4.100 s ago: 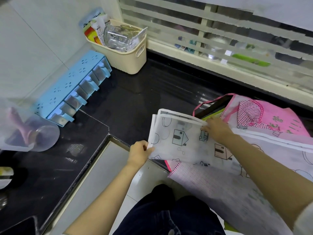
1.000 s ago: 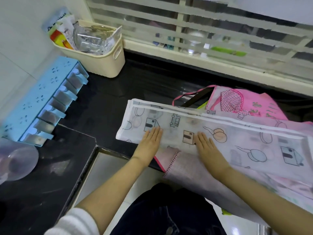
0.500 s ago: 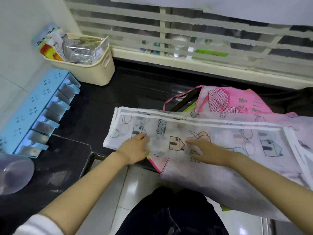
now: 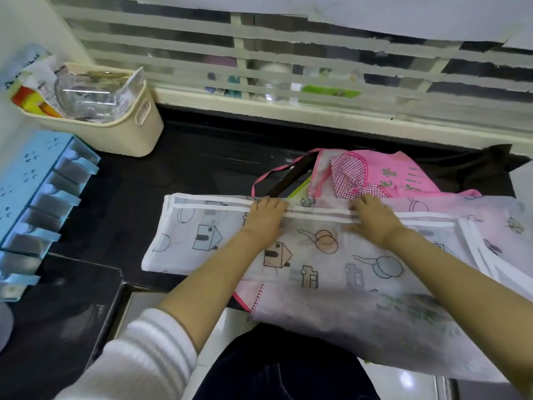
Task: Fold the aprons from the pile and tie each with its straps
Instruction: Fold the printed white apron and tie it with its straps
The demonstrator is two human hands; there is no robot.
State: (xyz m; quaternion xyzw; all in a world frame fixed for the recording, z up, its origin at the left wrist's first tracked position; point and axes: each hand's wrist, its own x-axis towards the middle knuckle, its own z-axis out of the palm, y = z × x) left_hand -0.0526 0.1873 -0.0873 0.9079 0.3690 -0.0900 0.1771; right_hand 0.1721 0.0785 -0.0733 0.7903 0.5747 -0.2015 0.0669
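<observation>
White see-through apron (image 4: 326, 255) with house prints lies folded into a long band on the black counter (image 4: 202, 168). Its long axis runs left to right, with the left end pointing at the blue rack (image 4: 37, 197) and the right end draped over the pile (image 4: 403, 174) of pink aprons. I read both hands as gripping its far white-trimmed hem near mid-length, well apart: left hand (image 4: 266, 216) has its fingers curled over the hem, and right hand (image 4: 372, 216) has bent fingers on it, thumb along the trim. Cream basket (image 4: 129, 134) stands at the back left of the counter.
</observation>
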